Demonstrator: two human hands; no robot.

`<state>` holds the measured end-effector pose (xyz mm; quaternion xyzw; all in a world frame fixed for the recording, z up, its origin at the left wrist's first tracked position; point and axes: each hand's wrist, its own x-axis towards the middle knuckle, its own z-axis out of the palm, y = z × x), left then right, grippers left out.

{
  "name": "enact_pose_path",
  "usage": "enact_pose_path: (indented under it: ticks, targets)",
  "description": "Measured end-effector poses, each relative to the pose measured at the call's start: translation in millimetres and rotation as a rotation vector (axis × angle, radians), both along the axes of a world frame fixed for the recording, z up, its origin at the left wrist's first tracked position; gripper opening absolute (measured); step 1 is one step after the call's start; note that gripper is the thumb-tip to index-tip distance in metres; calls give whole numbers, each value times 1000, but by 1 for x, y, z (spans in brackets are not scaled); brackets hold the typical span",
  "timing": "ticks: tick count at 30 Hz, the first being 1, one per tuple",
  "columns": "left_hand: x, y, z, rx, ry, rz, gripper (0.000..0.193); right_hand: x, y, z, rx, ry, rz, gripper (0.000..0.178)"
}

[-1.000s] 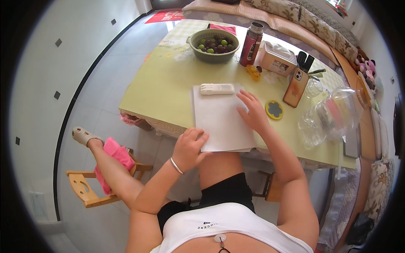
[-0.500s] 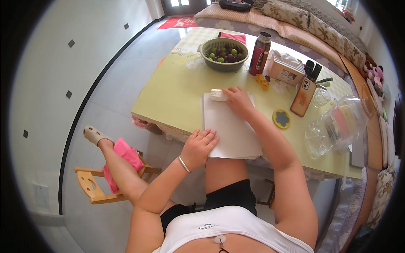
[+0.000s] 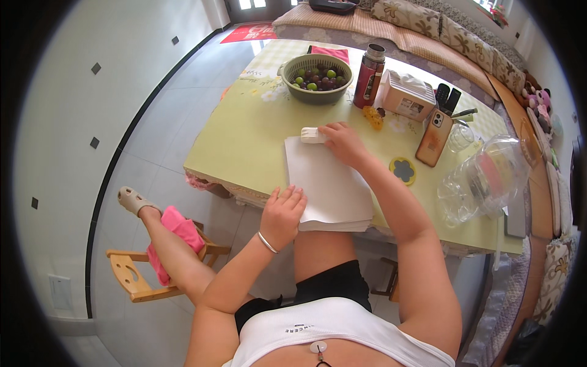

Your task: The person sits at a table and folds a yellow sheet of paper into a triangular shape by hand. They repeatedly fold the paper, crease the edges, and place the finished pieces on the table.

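Right hand gripped white case at paper's far end. Left hand loosely spread, fingertips on paper's left edge. Paper overhung counter's near edge; a forearm knock might have slid sheets off.

Room: a home, by its look a living room
Long sofa: lined with padded covers at 1 o'clock, leaf-patterned cushions along its far side
Plush toys: heaped at 2 o'clock, beyond the table
Table: dressed in a yellow-green flowered cloth, with a lacy edge hanging
Household clutter: a bowl of grapes at 12 o'clock, a red flask at 1, a tissue box and remote controls at 2
Wooden chair: at 8 o'clock, a pink cloth on it
Footwear: a beige slip-on clog at 9 o'clock
Floor: pale tiles, a red mat near 11 o'clock
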<state>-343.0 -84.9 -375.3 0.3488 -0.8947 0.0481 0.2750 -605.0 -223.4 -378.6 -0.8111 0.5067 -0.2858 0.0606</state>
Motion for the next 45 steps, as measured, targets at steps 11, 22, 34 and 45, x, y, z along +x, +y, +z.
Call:
enact_pose_path:
  ticks: [11,22,34,45]
  targets:
    - [14,-5,-4,205,209,-57,33,-21,45,29,246,-286,151,54]
    - [-16,-42,-1,733,699,307,14,-82,121,-10,525,-583,-76,44]
    - [-25,-67,-30,378,466,463,17,-35,113,-9,196,-423,-424,18]
    - [-28,-63,-31,232,370,436,25,-31,117,-16,57,-321,-438,16]
